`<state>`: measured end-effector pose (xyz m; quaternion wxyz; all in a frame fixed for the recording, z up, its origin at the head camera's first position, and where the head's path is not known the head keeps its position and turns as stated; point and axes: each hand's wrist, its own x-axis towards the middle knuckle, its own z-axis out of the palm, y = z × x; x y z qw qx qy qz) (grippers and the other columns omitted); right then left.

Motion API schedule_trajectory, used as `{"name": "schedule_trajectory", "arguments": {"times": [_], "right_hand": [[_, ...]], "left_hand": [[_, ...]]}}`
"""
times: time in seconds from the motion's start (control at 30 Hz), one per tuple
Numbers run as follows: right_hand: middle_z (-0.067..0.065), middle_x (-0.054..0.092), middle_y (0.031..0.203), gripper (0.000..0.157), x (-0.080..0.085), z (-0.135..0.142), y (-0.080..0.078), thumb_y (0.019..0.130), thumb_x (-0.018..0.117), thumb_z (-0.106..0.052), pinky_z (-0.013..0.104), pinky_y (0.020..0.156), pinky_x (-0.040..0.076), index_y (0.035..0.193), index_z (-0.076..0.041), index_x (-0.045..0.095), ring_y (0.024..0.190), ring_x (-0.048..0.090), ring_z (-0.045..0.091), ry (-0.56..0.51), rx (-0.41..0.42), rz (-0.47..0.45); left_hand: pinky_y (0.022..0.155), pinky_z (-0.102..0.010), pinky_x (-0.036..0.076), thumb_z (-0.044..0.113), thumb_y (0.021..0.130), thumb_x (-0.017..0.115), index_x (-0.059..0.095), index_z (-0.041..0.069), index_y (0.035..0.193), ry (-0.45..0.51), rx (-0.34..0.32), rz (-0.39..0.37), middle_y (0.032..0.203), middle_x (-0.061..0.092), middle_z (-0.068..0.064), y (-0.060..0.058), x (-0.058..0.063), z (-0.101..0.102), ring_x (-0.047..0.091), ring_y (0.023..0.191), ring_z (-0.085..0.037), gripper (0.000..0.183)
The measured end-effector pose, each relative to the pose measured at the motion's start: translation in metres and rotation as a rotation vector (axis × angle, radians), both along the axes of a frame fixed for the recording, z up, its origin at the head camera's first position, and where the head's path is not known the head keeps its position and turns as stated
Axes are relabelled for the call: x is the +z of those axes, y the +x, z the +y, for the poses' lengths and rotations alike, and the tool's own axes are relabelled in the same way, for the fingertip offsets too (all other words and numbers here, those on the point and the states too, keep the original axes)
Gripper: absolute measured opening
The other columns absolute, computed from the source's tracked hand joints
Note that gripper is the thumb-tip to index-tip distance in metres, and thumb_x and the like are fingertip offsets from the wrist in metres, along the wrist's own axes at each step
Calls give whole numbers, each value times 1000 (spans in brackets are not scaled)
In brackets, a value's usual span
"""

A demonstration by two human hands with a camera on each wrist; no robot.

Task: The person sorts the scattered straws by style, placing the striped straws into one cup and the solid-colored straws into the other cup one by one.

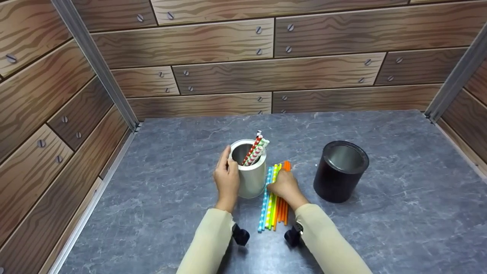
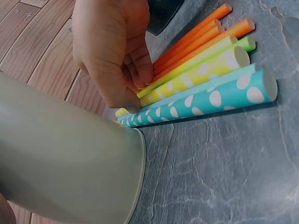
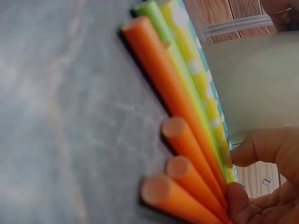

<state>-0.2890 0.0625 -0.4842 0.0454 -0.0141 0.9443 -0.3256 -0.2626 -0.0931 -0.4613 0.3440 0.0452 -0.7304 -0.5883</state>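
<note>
A white cylindrical cup (image 1: 251,182) stands upright with several striped and dotted paper straws (image 1: 255,152) inside, leaning toward its right rim. My left hand (image 1: 227,180) holds the cup's left side, thumb toward me; its far fingers are partly hidden. To the right of the cup lies a row of straws: blue dotted ones (image 1: 263,213), yellow dotted, green and orange ones (image 1: 280,213). My right hand (image 1: 285,186) is over the row's upper part, thumb and fingers pinching around the yellow and green straws (image 2: 196,79). Exactly which straws it grips I cannot tell.
A black cylindrical cup (image 1: 338,179) stands upright to the right of my right hand. Wood-patterned walls (image 1: 228,45) with metal corner strips bound the grey marbled tabletop (image 1: 171,198) at the back and sides.
</note>
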Motion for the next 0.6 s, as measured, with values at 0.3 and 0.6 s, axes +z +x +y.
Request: {"name": "schedule_trajectory", "arguments": {"times": [0.3,0.6], "right_hand": [[10,55,68,23,2,-6,-4,66,71,-17,39,60,51,73,0,56,58,49,22,98,59,25],[14,60,71,18,3,-10,-4,65,66,-19,44,64,51,65,-4,56,63,56,28,204,72,62]], "left_hand": [[98,-39,43,3,88,46,56,-3,124,-18,16,25,126,58,-15,-1,-1,0,52,119,-27,38],[98,-38,43,4,89,46,56,-2,125,-21,15,27,126,57,-15,-1,-1,0,52,119,-27,38]]}}
